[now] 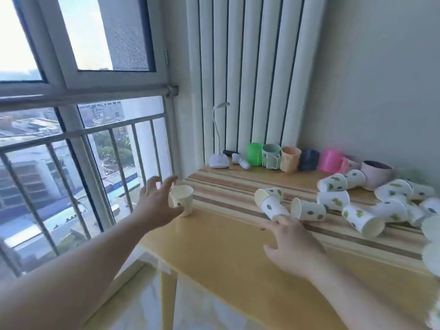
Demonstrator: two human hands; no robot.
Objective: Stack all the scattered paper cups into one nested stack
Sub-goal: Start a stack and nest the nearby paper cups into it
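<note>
Upright cup (pixel 182 199) stands alone at the table's (pixel 214 246) left edge, mouth up; likely meant as the base of the stack, set clear of the clutter. Left hand (pixel 156 202) is beside it, fingers spread wide, thumb side close to the cup wall; contact unclear, nothing gripped. Right hand (pixel 289 244) lies low over the table, fingers loosely open, fingertips touching or just short of the nearest tipped cup (pixel 273 207), probably the next pick. Remaining cups (pixel 357 206) lie on their sides, scattered from mid-table to the far right, well apart from the left hand. Coloured mugs (pixel 285 158) and a lamp (pixel 219 160) line the far edge. Stacking looks barely begun.
</note>
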